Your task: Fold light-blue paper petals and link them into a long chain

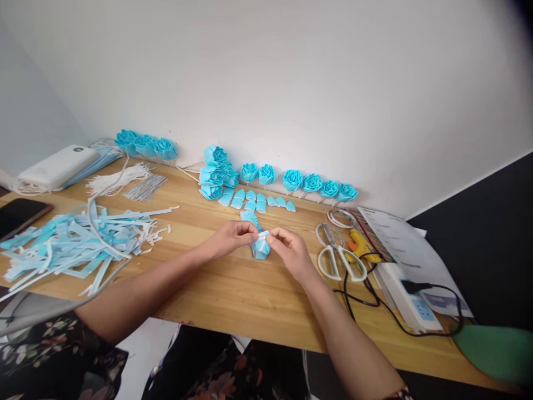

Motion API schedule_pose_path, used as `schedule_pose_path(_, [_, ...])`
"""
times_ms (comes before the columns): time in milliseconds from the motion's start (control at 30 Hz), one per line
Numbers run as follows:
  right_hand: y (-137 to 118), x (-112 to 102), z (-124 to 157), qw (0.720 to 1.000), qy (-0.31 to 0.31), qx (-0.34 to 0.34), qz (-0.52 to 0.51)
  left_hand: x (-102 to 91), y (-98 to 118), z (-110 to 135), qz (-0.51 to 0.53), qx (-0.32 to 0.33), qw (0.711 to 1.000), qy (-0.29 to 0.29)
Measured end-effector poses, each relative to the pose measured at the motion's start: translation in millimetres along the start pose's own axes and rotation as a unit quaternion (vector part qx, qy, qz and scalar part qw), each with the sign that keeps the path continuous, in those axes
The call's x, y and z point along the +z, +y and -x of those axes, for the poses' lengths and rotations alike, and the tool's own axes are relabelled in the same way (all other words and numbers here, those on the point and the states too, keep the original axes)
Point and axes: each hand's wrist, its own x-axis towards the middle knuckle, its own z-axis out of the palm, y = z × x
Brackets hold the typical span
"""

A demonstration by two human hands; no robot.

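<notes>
Between my two hands is a small blue-and-white fabric petal (263, 236), held at its upper edge. My left hand (231, 239) pinches its left end with thumb and forefinger. On the other end, the fingers of my right hand (288, 248) are closed in a similar pinch. Directly behind and beneath it lie more blue petals (249, 216), partly hidden by my fingers. Farther back, short rows of cut petals (250, 197) rest on the table. Finished blue fabric roses (214, 172) are bunched beyond them, with others lined along the wall.
Blue and white strip scraps (79, 244) heap at the left, near white cords (116, 179), grey wires (146, 187), a phone (23, 215) and a white power bank (62, 165). On the right are scissors (338, 255), a yellow glue gun (362, 244), a power strip (410, 300) and printed paper (416, 255).
</notes>
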Motion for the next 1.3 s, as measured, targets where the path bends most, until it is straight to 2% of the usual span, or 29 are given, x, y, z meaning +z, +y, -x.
schedule_pose_path(100, [2,-2,-1,0.999,-0.038,0.012,-0.016,-2.1,4,2,-0.031,0.003,0.999,0.003])
schedule_pose_path(300, [5,-2,-2,0.999,-0.025,0.031,-0.012,-2.7,8,3,-0.116,0.034,0.993,-0.015])
schedule_pose_path(400, [4,-1,-1,0.999,-0.014,0.030,0.001,-1.9,6,1,-0.135,0.051,0.989,0.013])
schedule_pose_path(467, [3,0,-2,1.000,0.010,0.025,0.003,-1.2,5,0,-0.155,0.069,0.984,0.054])
schedule_pose_path(533, [3,1,-2,0.999,0.042,0.019,0.003,-0.3,4,0,-0.192,0.105,0.969,0.111])
schedule_pose_path(633, [3,3,-2,0.996,0.086,0.007,0.014,2.3,4,3,-0.273,0.192,0.927,0.171])
schedule_pose_path(700, [3,5,-2,0.995,0.098,-0.003,0.029,4.4,4,5,-0.315,0.240,0.904,0.161])
schedule_pose_path(767, [2,7,-1,0.994,0.098,-0.014,0.044,6.1,4,5,-0.333,0.258,0.896,0.143])
schedule_pose_path(1067, [0,13,1,0.983,0.107,-0.068,0.130,6.5,2,3,-0.340,0.214,0.902,0.156])
schedule_pose_path(1300, [3,15,2,0.963,0.112,-0.129,0.209,6.5,0,3,-0.353,0.200,0.901,0.155])
